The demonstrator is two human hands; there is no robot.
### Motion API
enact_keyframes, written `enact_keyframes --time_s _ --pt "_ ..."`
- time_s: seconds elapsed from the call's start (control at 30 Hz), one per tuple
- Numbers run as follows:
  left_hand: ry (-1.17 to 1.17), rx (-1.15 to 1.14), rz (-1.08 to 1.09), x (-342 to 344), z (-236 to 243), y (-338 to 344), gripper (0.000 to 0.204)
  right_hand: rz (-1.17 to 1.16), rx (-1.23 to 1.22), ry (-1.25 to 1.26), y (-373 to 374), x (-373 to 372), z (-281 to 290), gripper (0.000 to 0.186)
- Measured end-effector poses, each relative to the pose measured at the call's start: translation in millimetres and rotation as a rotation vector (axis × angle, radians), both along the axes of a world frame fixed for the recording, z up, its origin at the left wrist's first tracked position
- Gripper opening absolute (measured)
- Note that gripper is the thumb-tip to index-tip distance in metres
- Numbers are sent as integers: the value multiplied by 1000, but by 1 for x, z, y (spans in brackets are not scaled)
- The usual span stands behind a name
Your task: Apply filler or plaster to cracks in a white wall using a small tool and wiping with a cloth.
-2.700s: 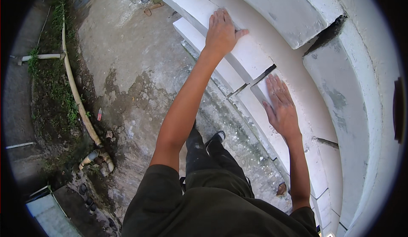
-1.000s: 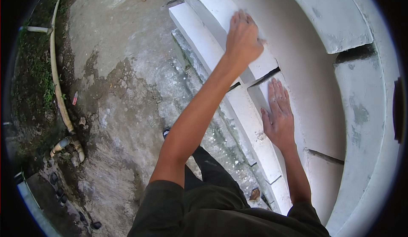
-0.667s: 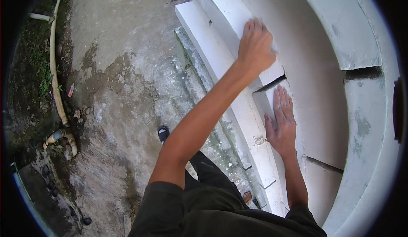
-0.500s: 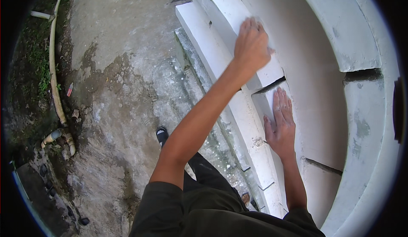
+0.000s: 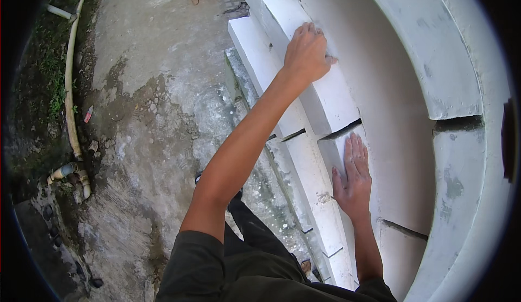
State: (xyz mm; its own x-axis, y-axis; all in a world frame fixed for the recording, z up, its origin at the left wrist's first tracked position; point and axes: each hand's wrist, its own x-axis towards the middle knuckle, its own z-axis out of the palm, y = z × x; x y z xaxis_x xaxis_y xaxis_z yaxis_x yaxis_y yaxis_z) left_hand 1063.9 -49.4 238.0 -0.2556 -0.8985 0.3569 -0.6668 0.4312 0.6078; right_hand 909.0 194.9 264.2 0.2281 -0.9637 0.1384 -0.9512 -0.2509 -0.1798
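My left hand (image 5: pixel 308 54) is closed and pressed against the top of a long white block (image 5: pixel 337 104), its thumb towards the wall side. Whether anything lies under the curled fingers is hidden. Lower down, my right hand (image 5: pixel 355 180) rests flat with its fingers stretched out on the neighbouring white block (image 5: pixel 331 158). A dark narrow gap (image 5: pixel 341 130) parts the two blocks, just beyond my right fingertips. Pale dust shows on the right fingers.
Below the blocks runs a lower white ledge (image 5: pixel 312 174) with a chipped spot. A pale wall panel (image 5: pixel 374 79) and a curved grey-white ledge (image 5: pixel 456 193) are on the right. Stained concrete floor (image 5: pixel 146 107) stretches left to a pipe (image 5: pixel 69 85) beside plants.
My left hand has slid farther along its block, away from the gap. The right hand stays at the same place on its block. The whole view has shifted slightly.
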Motion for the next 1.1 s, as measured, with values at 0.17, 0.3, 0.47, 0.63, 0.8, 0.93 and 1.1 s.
enact_keyframes --time_s 0.17,0.3,0.47,0.63,0.8,0.93,1.1 --pt "-56 -81 14 9 -2 -29 61 -23 3 39 6 -1 -5 67" --pt "-129 163 -1 47 19 -83 55 -6 23 -2 5 5 1 68" --pt "-5 -66 -3 41 -12 -62 52 2 -15 23 1 5 1 67" --pt "-118 265 -138 51 40 -42 75 -27 -11 34 2 -4 -5 65" --pt "-15 -45 -88 57 1 -87 83 5 -10 -31 -3 3 1 65" --pt "-58 -170 51 39 -11 -78 93 -16 13 -56 -1 -1 -1 64" --pt "-50 -15 -184 54 8 -68 92 -18 6 -87 -6 2 3 63"
